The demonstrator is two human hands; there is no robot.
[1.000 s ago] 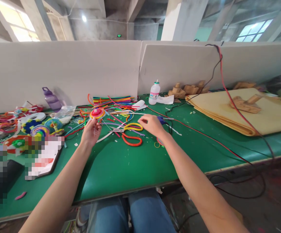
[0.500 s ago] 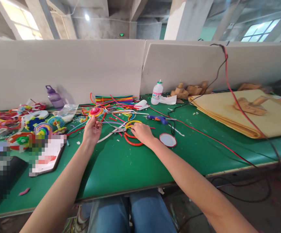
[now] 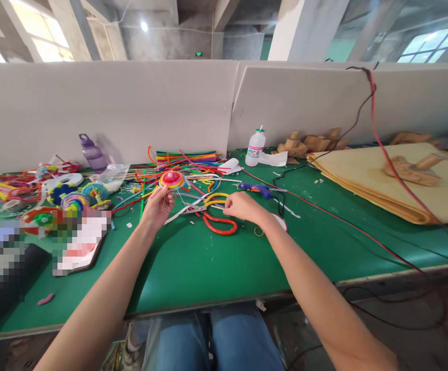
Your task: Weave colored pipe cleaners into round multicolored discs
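Note:
My left hand [image 3: 157, 207] pinches the edge of a round disc [image 3: 171, 180] with pink, orange and yellow rings, raised a little above the table. Thin clear strands hang below it. Slightly to the right lie scissors [image 3: 195, 208], blades pointing left, with one red and one yellow handle loop. My right hand [image 3: 243, 207] is beside the yellow loop, its fingers drawn together; whether anything is between them is hidden. Behind the hands, colourful fuzzy craft stems [image 3: 187, 158] are piled up.
A blue glue gun [image 3: 255, 189] lies behind my right hand, with a white bottle [image 3: 255, 148] farther back. Finished-looking colourful rounds [image 3: 75, 203] and a phone [image 3: 82, 242] are at left. Yellow sheets [image 3: 363, 178] lie at right, crossed by a red cable [image 3: 386, 165].
My right hand has drawn right, away from the yellow scissor loop, exposing more of the handles. The disc in my left hand has shifted right. The lid is now mostly behind my right wrist.

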